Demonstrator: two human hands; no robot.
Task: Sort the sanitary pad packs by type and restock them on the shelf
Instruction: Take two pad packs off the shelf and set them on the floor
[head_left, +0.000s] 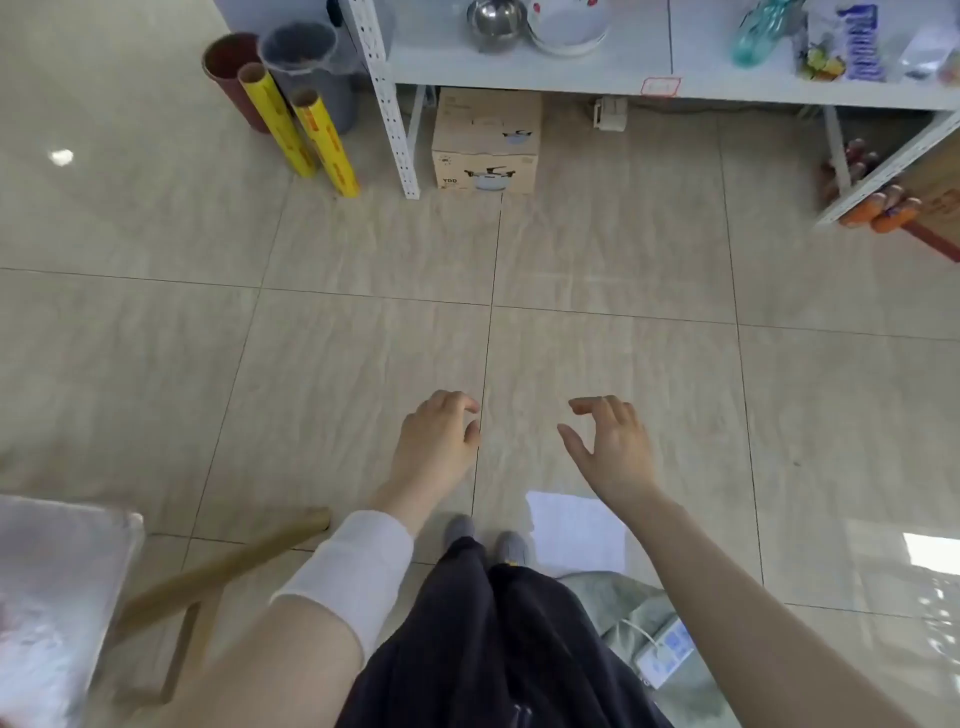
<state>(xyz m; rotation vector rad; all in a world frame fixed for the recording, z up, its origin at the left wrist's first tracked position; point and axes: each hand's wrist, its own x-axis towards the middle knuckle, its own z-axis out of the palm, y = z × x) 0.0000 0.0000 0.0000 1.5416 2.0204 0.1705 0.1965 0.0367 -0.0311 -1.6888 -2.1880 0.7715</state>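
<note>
In front of the shelf (571, 73): person stands on the tiled floor (363, 338), both hands out over bare tiles, well short of the shelf edge.
Left hand (439, 441): palm down, fingers loosely curled, holds nothing; white sleeve (353, 566) on the forearm.
Right hand (613, 447): fingers bent, thumb spread, holds nothing, touches nothing.
Shelf: white, low board, perforated post at its left end; price tag on the front edge.
On shelf: steel bowl (493, 23) touching white dishes (569, 28); green bottle (758, 31) and blue-purple pack (860, 44) toward the right end, type unreadable.
Under shelf: cardboard box (485, 140) with pot print, just beside the post.
Left of shelf: yellow rolls (311, 135) leaning, with wider red and grey tubes behind.
Far from shelf, by the legs: blue-and-white pack (667, 647) on grey cloth (623, 597), a white cord across it; cannot tell if it's a pad pack.
Far from shelf, left side: brown tube (218, 566) and plastic-wrapped bundle (52, 571), blurred.
Pad packs: none identifiable for sure.
</note>
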